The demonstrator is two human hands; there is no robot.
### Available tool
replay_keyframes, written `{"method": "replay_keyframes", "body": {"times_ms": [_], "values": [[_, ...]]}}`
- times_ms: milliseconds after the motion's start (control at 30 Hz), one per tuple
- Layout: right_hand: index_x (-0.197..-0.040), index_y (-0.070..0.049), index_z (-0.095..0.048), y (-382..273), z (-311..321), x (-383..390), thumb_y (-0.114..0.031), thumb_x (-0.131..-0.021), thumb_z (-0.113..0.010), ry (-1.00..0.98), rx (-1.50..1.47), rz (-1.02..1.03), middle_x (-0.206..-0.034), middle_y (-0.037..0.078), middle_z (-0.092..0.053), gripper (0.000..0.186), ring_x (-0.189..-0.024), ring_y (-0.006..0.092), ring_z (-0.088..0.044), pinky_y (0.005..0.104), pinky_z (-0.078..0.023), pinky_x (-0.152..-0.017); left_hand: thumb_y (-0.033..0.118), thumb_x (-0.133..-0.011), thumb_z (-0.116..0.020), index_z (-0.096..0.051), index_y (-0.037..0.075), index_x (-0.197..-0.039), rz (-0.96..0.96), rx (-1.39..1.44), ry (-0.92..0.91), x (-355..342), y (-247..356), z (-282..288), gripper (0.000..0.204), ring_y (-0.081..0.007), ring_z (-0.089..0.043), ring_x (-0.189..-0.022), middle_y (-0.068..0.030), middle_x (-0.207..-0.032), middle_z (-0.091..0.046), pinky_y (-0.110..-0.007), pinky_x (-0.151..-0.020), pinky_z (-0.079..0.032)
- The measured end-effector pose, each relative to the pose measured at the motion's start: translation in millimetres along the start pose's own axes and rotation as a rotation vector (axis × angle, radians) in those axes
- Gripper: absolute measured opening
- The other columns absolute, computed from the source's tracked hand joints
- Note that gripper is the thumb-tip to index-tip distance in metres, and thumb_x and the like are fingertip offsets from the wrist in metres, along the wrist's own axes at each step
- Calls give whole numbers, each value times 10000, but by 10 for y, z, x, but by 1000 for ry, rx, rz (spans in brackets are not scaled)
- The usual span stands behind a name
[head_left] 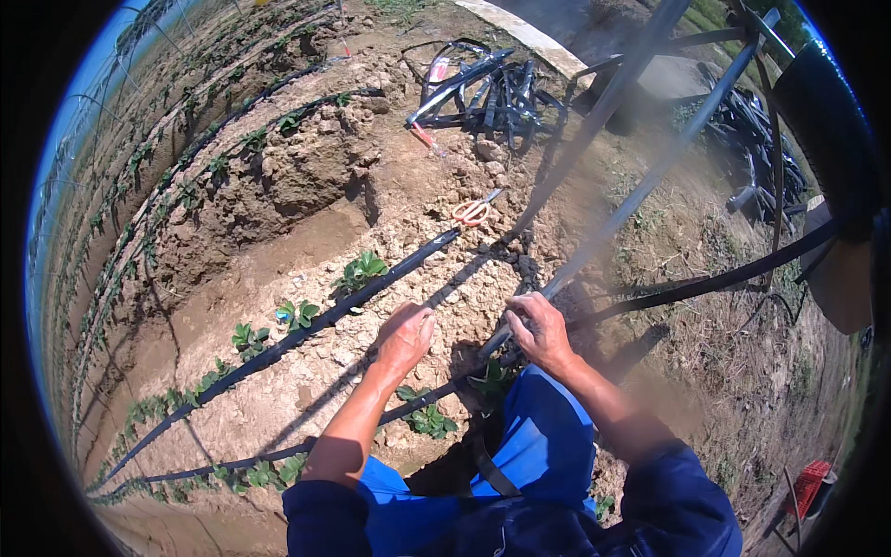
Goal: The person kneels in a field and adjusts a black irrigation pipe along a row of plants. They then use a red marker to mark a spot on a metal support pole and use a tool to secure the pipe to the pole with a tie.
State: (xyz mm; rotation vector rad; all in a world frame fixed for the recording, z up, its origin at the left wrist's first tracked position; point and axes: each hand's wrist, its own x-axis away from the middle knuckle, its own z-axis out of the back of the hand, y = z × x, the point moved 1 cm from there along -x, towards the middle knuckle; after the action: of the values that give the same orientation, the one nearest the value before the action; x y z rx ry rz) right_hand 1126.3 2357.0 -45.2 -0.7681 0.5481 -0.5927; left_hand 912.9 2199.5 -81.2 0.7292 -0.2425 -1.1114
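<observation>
My left hand (406, 338) is closed, fingers curled inward, over the soil between two black drip tapes; anything inside it is hidden. My right hand (542, 329) is curled beside a metal pole (603, 227), and what it pinches, if anything, cannot be made out. One flat black drip tape (306, 325) runs along the row and ends beside orange-handled scissors (472, 213) lying on the ground. Another black tape (696, 285) passes under or behind my right hand and stretches up to the right. Leafy green plants (428, 420) grow along both tapes.
A tangled heap of black plastic strips (501, 97) lies ahead, with another black pile (761, 139) at the far right. Slanting poles cross my right side. Planted ridges (278, 176) and a furrow (269, 255) lie left. A red object (809, 489) sits at the lower right.
</observation>
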Motion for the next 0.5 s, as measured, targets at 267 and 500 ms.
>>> {"method": "replay_keyframes", "body": {"times_ms": [267, 500], "values": [[-1044, -42, -648, 569, -1143, -2326, -222, -880, -646, 21, 204, -5, -989, 209, -607, 243, -953, 404, -604, 490, -499, -838, 198, -872, -654, -704, 25, -951, 423, 160, 181, -1698, -1179, 202, 197, -328, -684, -791, -175, -869, -696, -415, -735, -528], [-972, -39, -611, 1063, -1491, -3310, -246, -858, -622, -249, 471, -127, -1022, 187, -623, 236, -1016, 398, -603, 500, -496, -873, 413, -892, -639, -453, 87, -1443, 359, -266, 4, -2831, -2211, -401, 666, -374, -380, -1397, -242, -1504, -398, -452, -1125, -342]]}}
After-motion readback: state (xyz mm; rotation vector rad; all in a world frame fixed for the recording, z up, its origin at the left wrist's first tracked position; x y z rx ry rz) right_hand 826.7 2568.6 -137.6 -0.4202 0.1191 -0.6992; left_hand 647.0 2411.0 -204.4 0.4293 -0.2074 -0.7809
